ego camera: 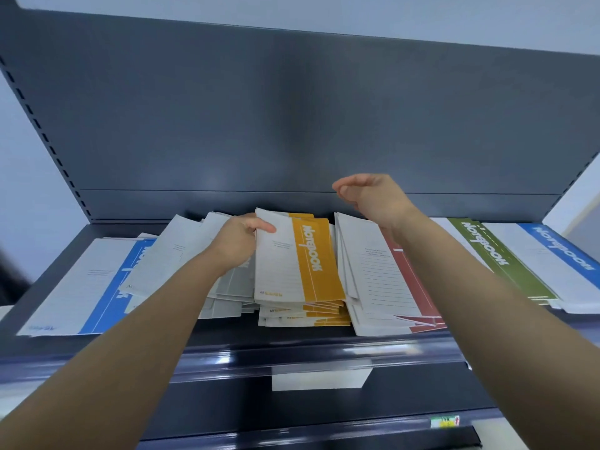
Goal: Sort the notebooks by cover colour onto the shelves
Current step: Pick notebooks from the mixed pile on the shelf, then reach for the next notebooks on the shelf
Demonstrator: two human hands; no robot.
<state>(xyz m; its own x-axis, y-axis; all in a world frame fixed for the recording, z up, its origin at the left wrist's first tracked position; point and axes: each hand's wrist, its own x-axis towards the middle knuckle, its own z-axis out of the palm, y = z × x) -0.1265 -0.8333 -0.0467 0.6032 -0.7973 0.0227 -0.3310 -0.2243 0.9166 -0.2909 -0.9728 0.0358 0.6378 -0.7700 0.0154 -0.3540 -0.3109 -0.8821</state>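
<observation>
Two hands are up at the dark metal shelf point(227, 331), with six groups of notebooks along it. The left hand point(237, 245) pinches the top yellow notebook point(298, 258) by its far corner, thumb on the white cover, atop the yellow stack point(305, 316) mid-shelf. The right hand point(373, 199) hovers over the red stack point(383, 277), fingers loosely curled, holding nothing. The covers are thin, flat paper, white with one coloured band. There's a blue notebook point(81, 293) far left, a grey pile point(168, 254), then a green notebook point(500, 258) and a second blue notebook point(561, 251) on the right.
</observation>
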